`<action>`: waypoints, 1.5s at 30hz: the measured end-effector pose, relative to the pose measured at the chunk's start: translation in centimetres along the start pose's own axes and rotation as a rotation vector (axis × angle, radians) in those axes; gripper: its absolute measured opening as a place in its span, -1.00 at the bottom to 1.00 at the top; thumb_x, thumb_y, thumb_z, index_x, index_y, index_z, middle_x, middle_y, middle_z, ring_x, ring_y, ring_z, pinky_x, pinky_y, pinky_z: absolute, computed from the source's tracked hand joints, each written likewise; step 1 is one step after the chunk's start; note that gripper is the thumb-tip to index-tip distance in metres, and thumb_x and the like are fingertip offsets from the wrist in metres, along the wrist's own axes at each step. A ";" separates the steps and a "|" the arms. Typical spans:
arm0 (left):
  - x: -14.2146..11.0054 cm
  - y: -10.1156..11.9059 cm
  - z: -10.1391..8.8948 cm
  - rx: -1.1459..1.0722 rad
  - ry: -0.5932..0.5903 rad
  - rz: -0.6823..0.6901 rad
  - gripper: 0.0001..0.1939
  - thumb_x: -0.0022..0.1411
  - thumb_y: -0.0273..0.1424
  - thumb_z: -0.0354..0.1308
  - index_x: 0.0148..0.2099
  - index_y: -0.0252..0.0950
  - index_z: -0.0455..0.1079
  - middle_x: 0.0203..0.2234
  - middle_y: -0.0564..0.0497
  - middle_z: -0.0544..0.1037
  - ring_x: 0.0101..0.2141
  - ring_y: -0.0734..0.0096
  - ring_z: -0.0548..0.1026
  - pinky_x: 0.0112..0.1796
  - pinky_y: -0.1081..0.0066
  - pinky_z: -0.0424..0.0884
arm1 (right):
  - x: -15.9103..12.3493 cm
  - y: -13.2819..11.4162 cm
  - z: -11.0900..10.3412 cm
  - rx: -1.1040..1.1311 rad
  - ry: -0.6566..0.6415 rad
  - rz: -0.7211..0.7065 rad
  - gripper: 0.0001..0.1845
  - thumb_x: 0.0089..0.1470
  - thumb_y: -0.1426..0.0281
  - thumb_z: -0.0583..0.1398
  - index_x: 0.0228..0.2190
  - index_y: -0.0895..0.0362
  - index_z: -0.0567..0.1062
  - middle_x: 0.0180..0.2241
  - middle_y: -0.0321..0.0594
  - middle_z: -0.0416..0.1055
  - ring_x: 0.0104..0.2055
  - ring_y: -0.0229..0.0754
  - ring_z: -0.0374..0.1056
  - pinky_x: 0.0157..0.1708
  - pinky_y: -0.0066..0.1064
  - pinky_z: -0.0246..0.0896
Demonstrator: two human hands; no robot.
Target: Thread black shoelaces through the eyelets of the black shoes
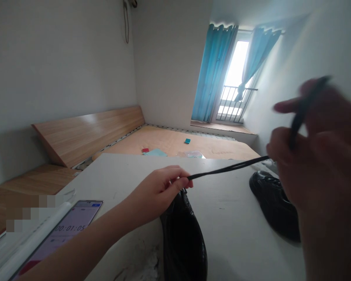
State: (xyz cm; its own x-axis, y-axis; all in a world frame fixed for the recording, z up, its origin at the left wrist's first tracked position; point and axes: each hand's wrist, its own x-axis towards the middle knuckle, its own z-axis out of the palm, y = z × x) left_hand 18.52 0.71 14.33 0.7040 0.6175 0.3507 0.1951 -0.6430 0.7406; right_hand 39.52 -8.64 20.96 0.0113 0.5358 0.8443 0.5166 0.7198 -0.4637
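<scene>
A black shoe (185, 238) lies on the white table with its opening toward me. Over its front part my left hand (163, 185) pinches a black shoelace (231, 168) between thumb and fingers. The lace stretches from there up to the right. My right hand (316, 125), raised at the right and blurred, has the other end of the lace in its closed fingers, with a dark strand standing up past them. Beneath that hand sits a second black shoe (273, 207), partly hidden by my right wrist.
A phone (73, 222) showing a timer lies at the left, partly behind my left forearm. Beyond the white table (231, 242) is a bed (169, 136) with a few small items on it. Blue curtains (215, 74) hang by the window.
</scene>
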 end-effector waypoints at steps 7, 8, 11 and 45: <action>0.4 -1.1 -0.3 -0.015 0.100 -0.025 -0.75 0.30 -0.33 -0.05 -0.26 -0.30 0.43 -0.38 0.04 0.48 -0.36 0.39 0.40 -0.34 0.42 0.28 | -1.2 4.3 5.0 -0.243 -0.753 0.256 -0.58 0.12 0.26 0.17 0.02 0.09 0.38 -0.28 -0.20 0.46 -0.42 -0.25 0.25 -0.43 -0.37 0.21; 0.4 -1.2 -0.3 0.004 0.096 -0.015 -0.75 0.31 -0.33 -0.05 -0.26 -0.30 0.43 -0.38 0.04 0.47 -0.36 0.39 0.40 -0.35 0.42 0.28 | -1.5 5.2 5.6 -0.237 -0.848 0.283 -0.66 0.13 0.27 0.16 -0.06 0.12 0.42 -0.35 -0.24 0.44 -0.43 -0.25 0.24 -0.42 -0.38 0.19; 0.3 -1.3 -0.4 0.088 0.069 0.019 -0.76 0.31 -0.37 -0.04 -0.26 -0.29 0.45 -0.33 0.04 0.45 -0.32 0.42 0.41 -0.32 0.43 0.29 | -2.0 7.4 7.0 -0.125 -0.976 0.364 -0.77 0.21 0.36 0.03 -0.36 0.16 0.45 -0.45 -0.29 0.38 -0.42 -0.27 0.24 -0.37 -0.40 0.17; -1.3 0.5 0.3 0.435 0.195 0.095 -0.56 0.39 -0.32 -0.21 0.26 0.16 0.09 0.18 0.08 0.06 0.19 0.24 0.01 0.18 0.04 0.01 | -2.8 4.7 8.5 0.992 -0.726 0.785 -0.79 -0.02 0.45 0.28 -0.29 0.15 0.40 -0.40 -0.36 0.32 -0.37 -0.36 0.20 -0.33 -0.48 0.10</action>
State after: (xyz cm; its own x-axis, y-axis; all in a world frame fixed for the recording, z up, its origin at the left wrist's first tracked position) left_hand 17.93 -0.51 14.12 0.5995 0.5939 0.5365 0.4330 -0.8044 0.4066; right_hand 34.64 -2.99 14.07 -0.5748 0.8105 0.1126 -0.2125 -0.0149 -0.9770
